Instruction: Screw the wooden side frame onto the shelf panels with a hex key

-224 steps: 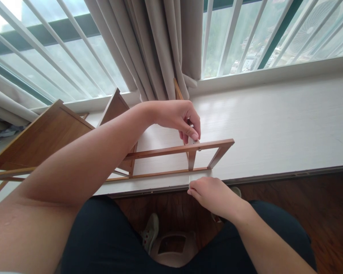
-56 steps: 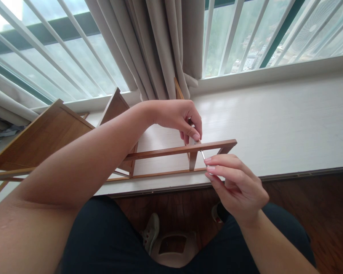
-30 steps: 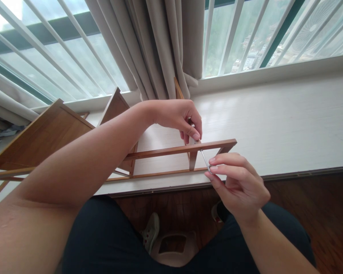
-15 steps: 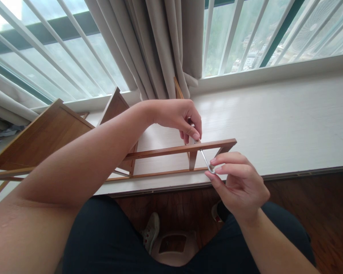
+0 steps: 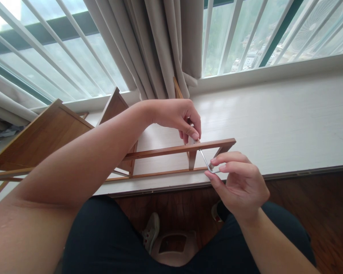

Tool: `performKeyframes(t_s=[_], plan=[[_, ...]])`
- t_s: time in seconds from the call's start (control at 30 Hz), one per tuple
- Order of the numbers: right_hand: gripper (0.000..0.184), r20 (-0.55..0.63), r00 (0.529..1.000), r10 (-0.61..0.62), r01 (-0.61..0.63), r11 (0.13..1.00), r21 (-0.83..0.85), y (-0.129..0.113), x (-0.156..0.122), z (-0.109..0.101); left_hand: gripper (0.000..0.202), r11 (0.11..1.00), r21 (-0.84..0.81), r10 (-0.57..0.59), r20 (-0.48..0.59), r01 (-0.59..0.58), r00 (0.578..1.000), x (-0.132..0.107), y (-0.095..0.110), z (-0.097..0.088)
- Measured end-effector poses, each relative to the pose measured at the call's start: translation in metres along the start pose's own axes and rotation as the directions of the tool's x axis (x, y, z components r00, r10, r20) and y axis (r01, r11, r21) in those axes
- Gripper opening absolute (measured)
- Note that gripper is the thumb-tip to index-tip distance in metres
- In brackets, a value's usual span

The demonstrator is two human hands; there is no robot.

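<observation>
A wooden shelf frame (image 5: 160,153) lies on its side on the white sill, its long rail running across in front of me. My right hand (image 5: 238,180) pinches the bent end of a silver hex key (image 5: 205,160) between thumb and fingers. The key's long arm reaches up to the near side of the rail, where its tip meets the wood; the fastener there is hidden. My left hand (image 5: 188,121) arches over the rail from the far side, fingers curled and closed on a wooden part of the frame against it. Its fingertips are partly hidden.
Wooden panels (image 5: 45,140) of the furniture tilt up at the left. Grey curtains (image 5: 148,45) hang behind, between barred windows. The pale sill (image 5: 274,114) stretches right, ending at a dark edge above the wood floor. A plastic stool (image 5: 175,251) is below, between my legs.
My right fingers have shifted slightly on the hex key, and its short arm now shows, pointing right. The left hand and the frame stay nearly still.
</observation>
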State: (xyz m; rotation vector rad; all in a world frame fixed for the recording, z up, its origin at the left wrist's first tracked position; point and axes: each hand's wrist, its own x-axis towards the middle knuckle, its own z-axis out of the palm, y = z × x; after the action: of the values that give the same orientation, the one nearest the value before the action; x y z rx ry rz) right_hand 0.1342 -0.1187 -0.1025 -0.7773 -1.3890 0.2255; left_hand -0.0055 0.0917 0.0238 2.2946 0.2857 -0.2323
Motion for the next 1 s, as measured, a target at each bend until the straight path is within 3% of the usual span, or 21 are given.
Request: performKeyframes(t_s=[0.33,0.57,1.0], plan=[[0.035,0.015,1.000,0.020,-0.020,1.000,-0.015,-0.0001,0.0002,-0.0001,0.022,0.997,-0.077,-0.028,-0.001,0.028,1.000,-0.0001,0.0009,0.0003],[0.029,0.006,0.999,0.044,-0.044,0.997,-0.056,-0.0010,-0.0012,0.0002,0.024,1.000,0.012,-0.017,0.006,0.016,1.000,0.0000,0.0006,-0.0005],[0.025,0.050,0.993,0.106,-0.105,0.994,-0.023,-0.0023,-0.0042,0.0013,0.023,1.000,-0.008,-0.001,-0.001,0.001,1.000,-0.0001,0.0004,-0.0004]])
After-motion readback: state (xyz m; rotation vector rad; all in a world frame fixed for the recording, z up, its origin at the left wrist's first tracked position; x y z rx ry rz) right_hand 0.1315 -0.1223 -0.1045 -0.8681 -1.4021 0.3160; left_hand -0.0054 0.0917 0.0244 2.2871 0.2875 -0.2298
